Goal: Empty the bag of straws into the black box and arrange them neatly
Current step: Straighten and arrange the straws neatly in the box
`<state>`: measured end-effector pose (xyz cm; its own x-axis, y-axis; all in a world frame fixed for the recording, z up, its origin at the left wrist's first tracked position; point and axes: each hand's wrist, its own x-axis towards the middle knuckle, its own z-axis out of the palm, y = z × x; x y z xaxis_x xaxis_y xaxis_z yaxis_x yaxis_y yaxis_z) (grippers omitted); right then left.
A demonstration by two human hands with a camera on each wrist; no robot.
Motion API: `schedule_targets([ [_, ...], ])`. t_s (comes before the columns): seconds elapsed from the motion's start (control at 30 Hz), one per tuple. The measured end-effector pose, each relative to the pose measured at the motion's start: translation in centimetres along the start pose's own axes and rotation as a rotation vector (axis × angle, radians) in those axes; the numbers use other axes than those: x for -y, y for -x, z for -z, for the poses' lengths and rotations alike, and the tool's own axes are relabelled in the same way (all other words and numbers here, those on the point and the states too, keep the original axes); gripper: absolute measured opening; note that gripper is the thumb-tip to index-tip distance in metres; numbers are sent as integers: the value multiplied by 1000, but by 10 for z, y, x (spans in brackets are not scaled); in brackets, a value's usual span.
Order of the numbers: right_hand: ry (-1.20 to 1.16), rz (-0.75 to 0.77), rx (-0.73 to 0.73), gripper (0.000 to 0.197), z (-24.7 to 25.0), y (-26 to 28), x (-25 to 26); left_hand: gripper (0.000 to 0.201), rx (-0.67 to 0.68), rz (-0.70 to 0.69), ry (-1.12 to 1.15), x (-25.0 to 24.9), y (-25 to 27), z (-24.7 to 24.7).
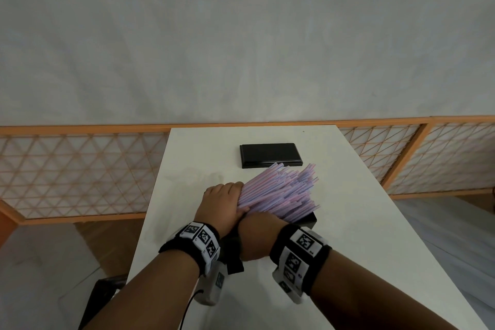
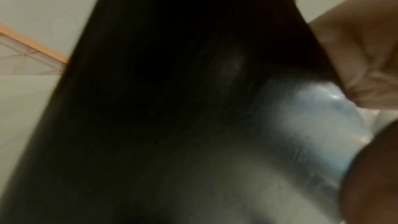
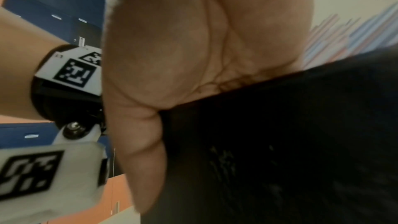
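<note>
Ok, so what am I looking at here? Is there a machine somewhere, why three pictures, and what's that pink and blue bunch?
There is no machine here. A person works with bare hands, wearing bands with black-and-white markers and a small camera on each wrist. The wide picture comes from a camera on the head, looking down at a white table. The other two come from the wrist cameras, which sit so close that they blur. The left hand grips a bundle of straws, striped pink and blue, which fans out over a black box. The right hand is at the near end, palm against that box; its fingers are hidden. Farther back lies a flat black piece, perhaps the lid, with neither hand on it.
</note>
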<state>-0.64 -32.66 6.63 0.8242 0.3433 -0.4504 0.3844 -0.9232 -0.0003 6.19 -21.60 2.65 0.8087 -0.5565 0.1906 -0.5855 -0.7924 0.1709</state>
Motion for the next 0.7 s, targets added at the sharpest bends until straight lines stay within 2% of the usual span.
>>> schedule_targets([
  [0.13,-44,-36,214,37,9,-6,1,77,-2,2,4,-1,0,2],
  [0.2,-78,-52,273,43,12,-8,2,71,-18,-17,-4,-2,2,1],
  [0.3,-106,-61,275,42,10,-7,3,62,-76,-58,16,-6,7,2],
  [0.37,-103,-52,233,39,3,-4,3,55,-127,-82,25,-9,11,2],
  [0.5,-90,14,31,31,-13,0,3,46,-229,-149,-9,-11,15,3],
  [0.7,-25,-25,-197,21,-29,-1,-2,46,-251,-156,-42,-14,13,5],
])
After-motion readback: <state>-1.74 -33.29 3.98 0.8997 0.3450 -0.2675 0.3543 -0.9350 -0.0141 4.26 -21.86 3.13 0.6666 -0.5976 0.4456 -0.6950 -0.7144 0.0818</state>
